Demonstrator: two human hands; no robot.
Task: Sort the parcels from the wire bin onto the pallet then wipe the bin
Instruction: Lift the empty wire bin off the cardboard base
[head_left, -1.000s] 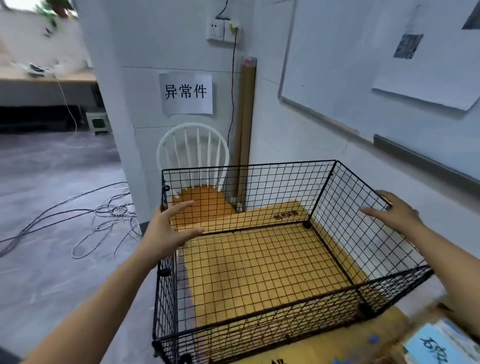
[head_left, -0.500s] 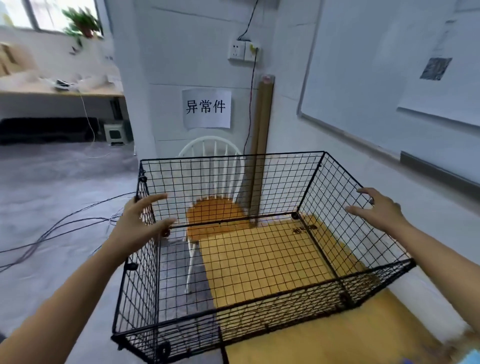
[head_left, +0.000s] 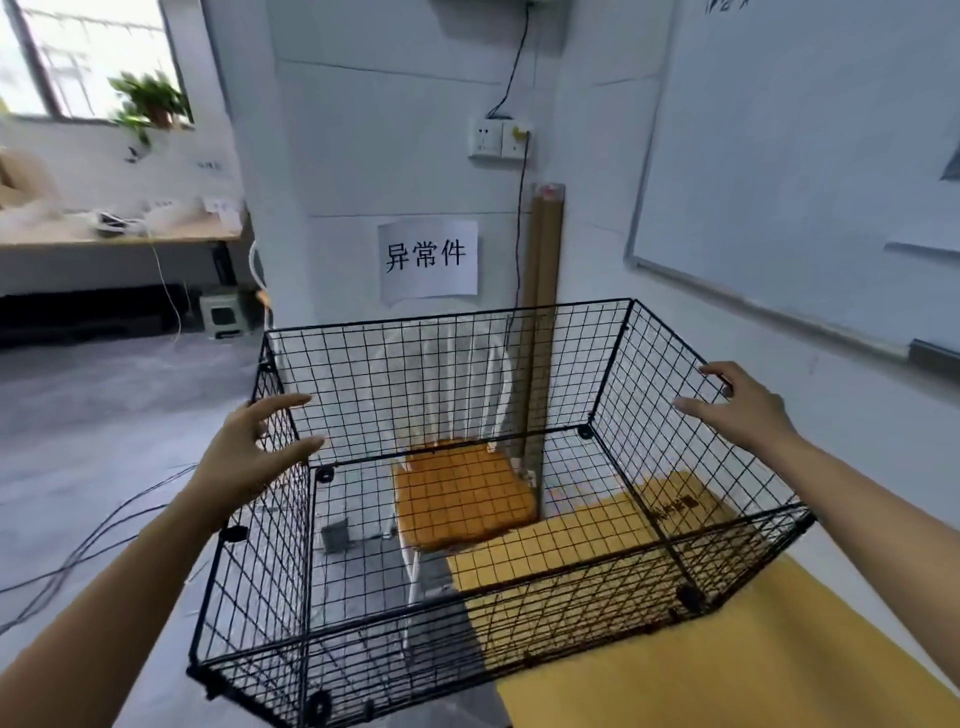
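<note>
wire bin: black mesh, centre of view running down to 6 o'clock. We hold it up between both hands, and the floor shows through its bottom grid.
left hand: ours, on the bin's 9 o'clock wall at the top rim. Thumb is inside and fingers are nearly straight, with the wall pinched between them.
right hand: ours, on the 3 o'clock wall at the top rim. Fingertips are hooked over the wire, thumb inside, clamped on the rim.
chair: white spindle back, orange seat, at 12 o'clock behind the bin. We see it through the mesh.
grey block: small, on the floor at the seat's 9 o'clock, also seen through the mesh.
yellow sheet: flat on the floor at 5 o'clock, partly under the bin. The dark print on it is too blurred to read.
cardboard tube: upright in the wall corner at 1 o'clock, just beside the chair.
paper sign: on the wall at 12 o'clock, reads 异常件.
wall socket: above the sign, with a black cable running down along the tube.
whiteboard: on the side wall at 2 o'clock.
floor cables: loose at 8 o'clock.
desk: at 10 o'clock, with blurred clutter on top.
potted plant: at 11 o'clock by the window.
</note>
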